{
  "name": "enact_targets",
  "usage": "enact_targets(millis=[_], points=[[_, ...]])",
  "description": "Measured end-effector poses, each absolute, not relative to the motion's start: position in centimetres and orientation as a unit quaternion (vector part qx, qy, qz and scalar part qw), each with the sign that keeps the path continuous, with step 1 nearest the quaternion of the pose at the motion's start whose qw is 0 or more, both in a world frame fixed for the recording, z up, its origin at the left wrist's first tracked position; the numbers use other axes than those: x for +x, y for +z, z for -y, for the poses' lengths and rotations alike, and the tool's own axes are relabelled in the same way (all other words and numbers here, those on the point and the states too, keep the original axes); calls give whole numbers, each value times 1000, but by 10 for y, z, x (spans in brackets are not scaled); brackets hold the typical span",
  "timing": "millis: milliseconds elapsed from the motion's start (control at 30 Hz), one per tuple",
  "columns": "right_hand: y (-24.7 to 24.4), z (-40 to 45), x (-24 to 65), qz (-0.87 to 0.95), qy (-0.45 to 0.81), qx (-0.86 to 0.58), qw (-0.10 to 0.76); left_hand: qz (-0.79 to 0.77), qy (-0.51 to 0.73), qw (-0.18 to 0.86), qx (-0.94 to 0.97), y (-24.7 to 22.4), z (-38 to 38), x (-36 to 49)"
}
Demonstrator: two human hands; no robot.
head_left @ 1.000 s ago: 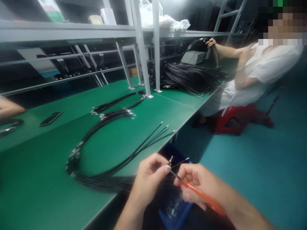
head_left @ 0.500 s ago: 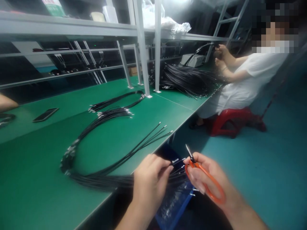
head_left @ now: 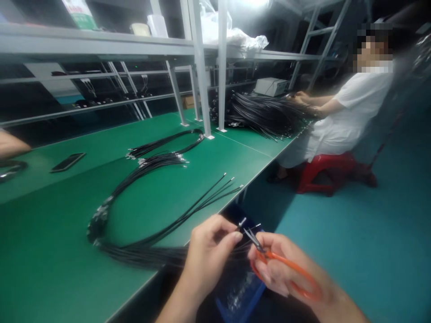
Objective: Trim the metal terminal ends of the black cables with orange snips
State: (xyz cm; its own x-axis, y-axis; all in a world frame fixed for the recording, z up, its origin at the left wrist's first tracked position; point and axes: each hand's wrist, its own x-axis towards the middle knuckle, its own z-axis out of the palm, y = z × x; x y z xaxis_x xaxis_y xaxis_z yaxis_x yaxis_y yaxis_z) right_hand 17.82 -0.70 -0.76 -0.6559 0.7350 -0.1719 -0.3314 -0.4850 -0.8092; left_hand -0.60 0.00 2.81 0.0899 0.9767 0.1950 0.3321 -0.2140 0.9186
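My left hand (head_left: 212,255) pinches the end of one black cable between thumb and forefinger, its bright metallic tip (head_left: 242,221) sticking up. Orange-handled scissors (head_left: 289,264) sit in my right hand (head_left: 286,269), fingers around the grips. Their blades point up and left, slightly parted, close to the cable end; whether they touch it I cannot tell. The rest of the black cable bundle (head_left: 141,255) runs from behind my left wrist onto the green table and curves back in a loop. Below my hands is a blue bin (head_left: 242,296) with small shiny bits in it.
On the green table (head_left: 54,233) lie a phone (head_left: 68,162) and a second cable loop (head_left: 161,141). A large cable pile (head_left: 262,114) lies farther back, beside a seated co-worker (head_left: 357,107) on a red stool (head_left: 323,172). Grey shelf posts (head_left: 221,67) rise from the table. Another person's arm (head_left: 11,144) shows at left.
My right hand has brought the scissors left and down, and the blades are now near the cable end in my left hand. The co-worker's hands have lowered to the cable pile.
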Motion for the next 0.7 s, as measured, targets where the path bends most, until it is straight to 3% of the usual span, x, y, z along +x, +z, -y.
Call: enact_targets(millis=[400, 700], points=[[-5, 0, 173, 388, 827, -243, 326, -497, 449, 369, 645, 27, 1, -6], [-2, 5, 181, 436, 782, -335, 293, -527, 419, 339, 657, 15, 2, 2]])
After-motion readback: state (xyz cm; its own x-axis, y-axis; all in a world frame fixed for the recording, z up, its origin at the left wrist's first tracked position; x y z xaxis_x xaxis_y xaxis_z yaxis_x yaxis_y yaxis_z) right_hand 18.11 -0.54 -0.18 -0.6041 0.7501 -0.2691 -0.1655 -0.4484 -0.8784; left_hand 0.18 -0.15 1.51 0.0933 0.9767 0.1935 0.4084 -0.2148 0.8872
